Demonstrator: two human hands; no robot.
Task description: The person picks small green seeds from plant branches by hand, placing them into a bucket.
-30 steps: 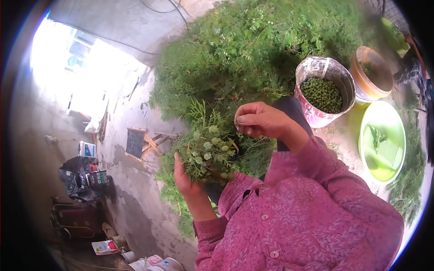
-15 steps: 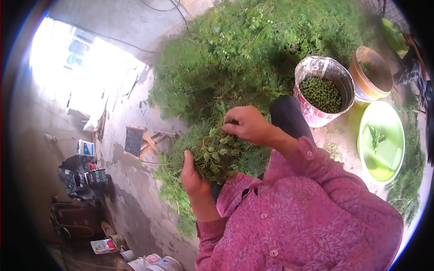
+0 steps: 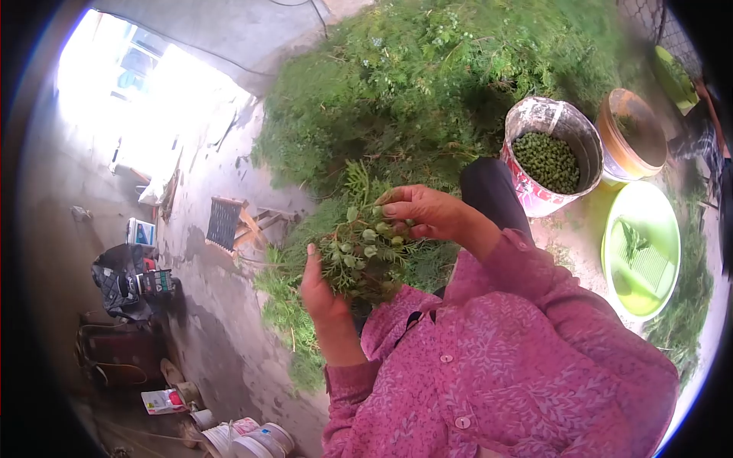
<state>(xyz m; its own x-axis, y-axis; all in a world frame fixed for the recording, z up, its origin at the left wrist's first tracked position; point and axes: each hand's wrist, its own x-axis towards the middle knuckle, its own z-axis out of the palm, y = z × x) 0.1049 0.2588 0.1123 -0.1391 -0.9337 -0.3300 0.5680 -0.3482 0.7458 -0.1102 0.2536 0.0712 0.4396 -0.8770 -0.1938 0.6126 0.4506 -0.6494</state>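
A leafy evergreen sprig (image 3: 359, 256) with several pale green cones lies across my left hand (image 3: 321, 288). The thumb of that hand stands up at the near side, while its fingers go out of sight under the foliage. My right hand (image 3: 431, 215) is at the sprig's far side, thumb and forefinger pinched together. A few round green cones (image 3: 396, 233) show under its fingers. Just beyond it stands a bucket (image 3: 527, 188) with many green cones (image 3: 547, 162) in it.
A big heap of cut evergreen branches (image 3: 412, 84) fills the far side. To the right are an orange-rimmed bucket (image 3: 611, 141) and a light green basin (image 3: 611, 263) with a sprig inside. A small folding stool (image 3: 227, 223) and bags (image 3: 122, 282) are at left.
My right hand has shifted slightly right and down, with cones now showing under its fingers. The sprig in my left hand has turned, showing more of its cones and a leafy tip.
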